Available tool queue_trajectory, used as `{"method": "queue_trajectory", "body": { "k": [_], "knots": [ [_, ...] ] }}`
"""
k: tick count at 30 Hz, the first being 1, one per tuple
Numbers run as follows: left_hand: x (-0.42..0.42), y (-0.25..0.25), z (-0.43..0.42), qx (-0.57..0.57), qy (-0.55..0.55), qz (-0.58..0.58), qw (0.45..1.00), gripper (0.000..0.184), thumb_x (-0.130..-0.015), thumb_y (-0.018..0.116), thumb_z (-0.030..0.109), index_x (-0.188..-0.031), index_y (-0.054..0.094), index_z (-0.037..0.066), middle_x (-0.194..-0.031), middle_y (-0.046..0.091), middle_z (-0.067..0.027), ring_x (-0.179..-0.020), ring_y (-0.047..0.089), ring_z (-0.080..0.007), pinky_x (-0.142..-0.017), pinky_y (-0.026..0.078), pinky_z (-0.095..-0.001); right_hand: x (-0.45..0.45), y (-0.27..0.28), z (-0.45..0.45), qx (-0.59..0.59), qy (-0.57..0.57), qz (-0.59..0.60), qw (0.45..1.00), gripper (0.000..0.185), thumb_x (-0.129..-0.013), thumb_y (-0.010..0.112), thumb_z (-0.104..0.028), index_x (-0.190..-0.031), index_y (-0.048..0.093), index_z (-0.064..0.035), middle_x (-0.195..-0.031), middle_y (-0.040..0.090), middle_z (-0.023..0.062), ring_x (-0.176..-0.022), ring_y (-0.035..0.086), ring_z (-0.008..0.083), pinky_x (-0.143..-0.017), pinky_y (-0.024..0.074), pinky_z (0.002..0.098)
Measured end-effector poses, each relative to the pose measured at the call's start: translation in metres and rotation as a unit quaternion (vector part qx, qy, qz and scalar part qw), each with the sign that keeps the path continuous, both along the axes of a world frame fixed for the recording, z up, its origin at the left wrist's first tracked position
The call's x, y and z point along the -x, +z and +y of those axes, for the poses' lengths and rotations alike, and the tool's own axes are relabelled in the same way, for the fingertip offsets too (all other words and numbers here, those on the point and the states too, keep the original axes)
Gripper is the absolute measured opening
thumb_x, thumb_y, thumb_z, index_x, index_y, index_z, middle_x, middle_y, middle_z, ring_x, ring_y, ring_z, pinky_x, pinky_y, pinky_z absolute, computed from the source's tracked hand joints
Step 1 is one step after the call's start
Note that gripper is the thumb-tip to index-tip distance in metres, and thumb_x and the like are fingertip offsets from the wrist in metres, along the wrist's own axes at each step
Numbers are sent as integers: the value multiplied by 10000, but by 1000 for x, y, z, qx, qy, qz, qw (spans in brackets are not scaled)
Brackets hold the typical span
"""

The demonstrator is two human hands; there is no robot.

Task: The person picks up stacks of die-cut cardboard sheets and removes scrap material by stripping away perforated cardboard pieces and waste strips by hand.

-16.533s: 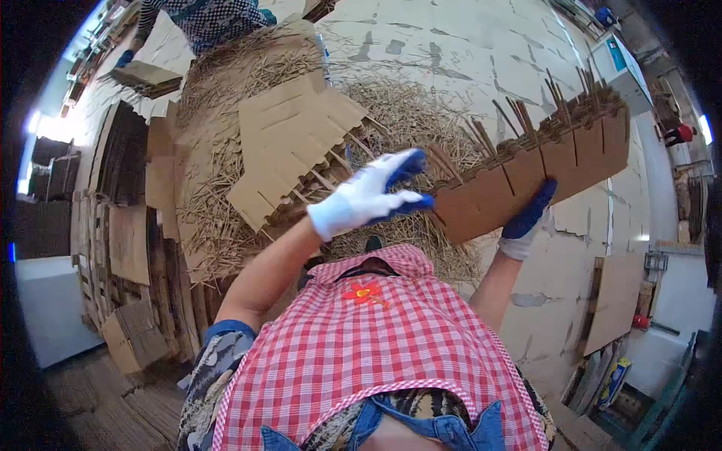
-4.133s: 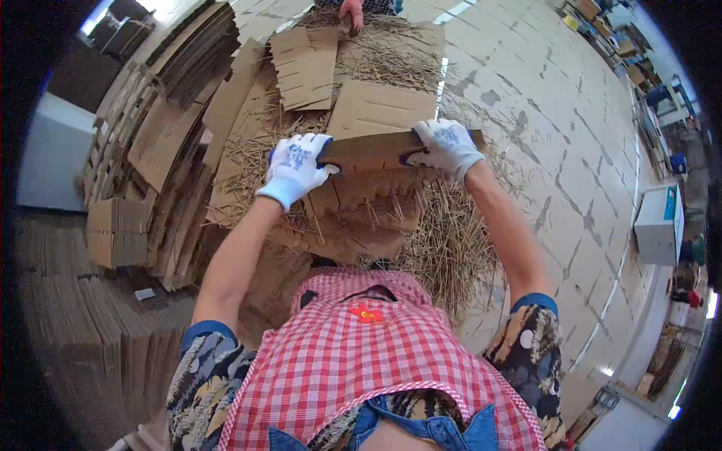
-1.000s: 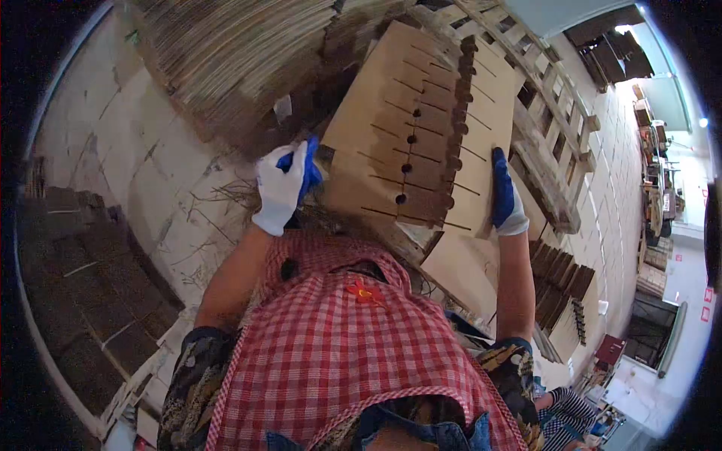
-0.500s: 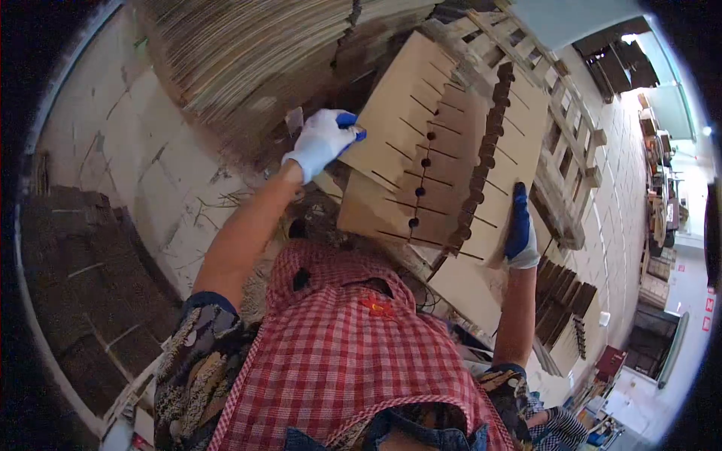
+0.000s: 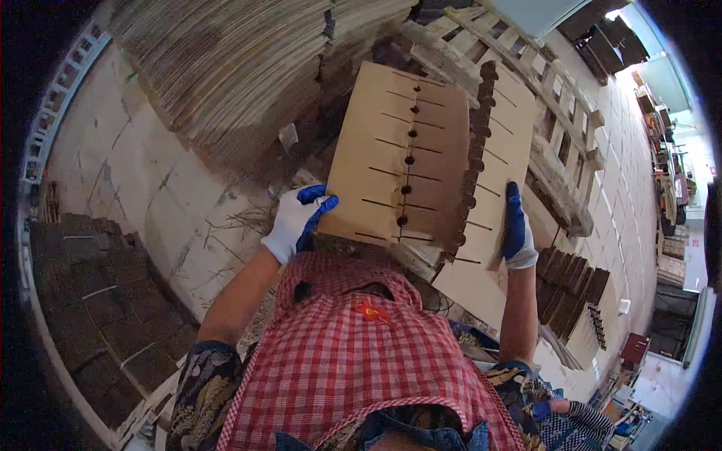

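My left hand (image 5: 295, 222), in a white glove with blue fingertips, pinches the lower left edge of a tan slotted cardboard sheet (image 5: 368, 143). A row of round holes and cut slits runs along this sheet, and its right part is browner. Against the right edge of a second slotted cardboard sheet (image 5: 500, 143), my right hand (image 5: 519, 233) is closed with long, straight fingers; its thumb is mostly hidden. A dark, scalloped edge (image 5: 475, 165) stands between the two tan faces. Underneath, a plain cardboard surface (image 5: 474, 289) shows near my apron.
A tall stack of cardboard (image 5: 226, 68) rises at the upper left. Wooden pallets (image 5: 556, 113) lie at the upper right. Brown cardboard bundles (image 5: 113, 293) are at the left, and slotted pieces (image 5: 568, 289) at the right. Another person's striped sleeve (image 5: 590, 421) shows at lower right.
My left hand has moved down and left with the sheet's edge. The left sheet has turned more upright and now lines up over the one beneath. My right hand has barely moved.
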State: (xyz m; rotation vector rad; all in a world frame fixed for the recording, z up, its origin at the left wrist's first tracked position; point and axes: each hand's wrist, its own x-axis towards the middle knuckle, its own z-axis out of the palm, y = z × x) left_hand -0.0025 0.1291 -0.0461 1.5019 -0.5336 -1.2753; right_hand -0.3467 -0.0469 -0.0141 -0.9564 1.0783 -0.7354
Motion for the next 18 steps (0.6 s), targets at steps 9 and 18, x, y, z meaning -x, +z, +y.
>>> {"method": "queue_trajectory", "body": {
  "k": [9, 18],
  "knots": [
    [-5, -17, -8, 7, -45, -100, 994, 330, -762, 683, 126, -1035, 600, -39, -943, 640, -48, -804, 580, -92, -716, 467, -252, -19, 15, 0, 53, -3, 70, 996, 467, -902, 476, -362, -1132, 538, 40, -1048, 595, 60, -919, 562, 115, -794, 447, 252],
    [26, 43, -3, -69, -132, -497, 855, 386, -762, 635, 348, -1003, 624, 47, -860, 649, -95, -738, 613, -246, -703, 470, -344, -16, -13, -20, 103, 117, 165, 974, 469, -937, 414, -302, -1277, 408, 22, -1239, 478, 51, -1113, 452, 111, -951, 344, 241]
  ]
}}
